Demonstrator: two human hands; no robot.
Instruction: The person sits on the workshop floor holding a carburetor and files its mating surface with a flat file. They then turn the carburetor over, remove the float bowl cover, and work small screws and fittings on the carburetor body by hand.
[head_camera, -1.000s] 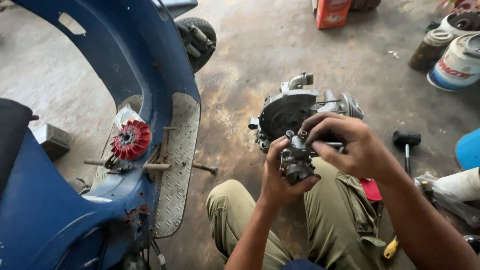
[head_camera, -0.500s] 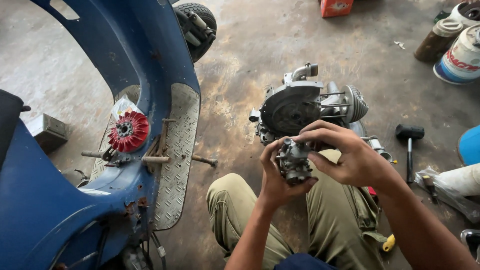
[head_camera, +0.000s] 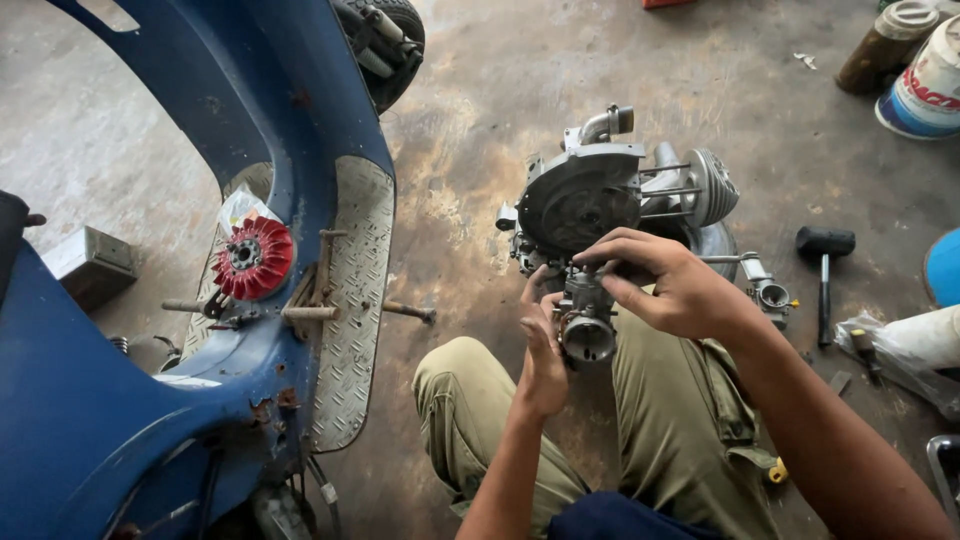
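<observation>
Knees: the person squatted on the stained concrete floor (head_camera: 480, 130) in olive trousers (head_camera: 470, 400), both forearms reaching forward between the legs.
Left hand: the left hand (head_camera: 543, 352) was cupped against the left side of a small metal carburetor (head_camera: 587, 318), its fingers curled lightly around the body and the fingertips pointing up.
Right hand: the right hand (head_camera: 668, 282) came over the top of the carburetor, fingers bent and pinched on its upper part; what exactly they pressed on was hidden, possibly a small fitting.
Carburetor: it was held above the knees, its round opening facing the camera, just in front of the engine.
Engine: a grey scooter engine (head_camera: 610, 195) sat on the floor just beyond the hands, with a dark round cover, a finned cylinder to the right and a bent pipe on top.
Right side: a black mallet (head_camera: 824, 262) lay on the floor, well apart from the hands.
Left side: a blue scooter frame (head_camera: 130, 420) with a ribbed metal footboard carried a red finned wheel (head_camera: 251, 258).
Far right: a brown bottle (head_camera: 884, 45) and a white can (head_camera: 925, 85) stood near the top edge.
</observation>
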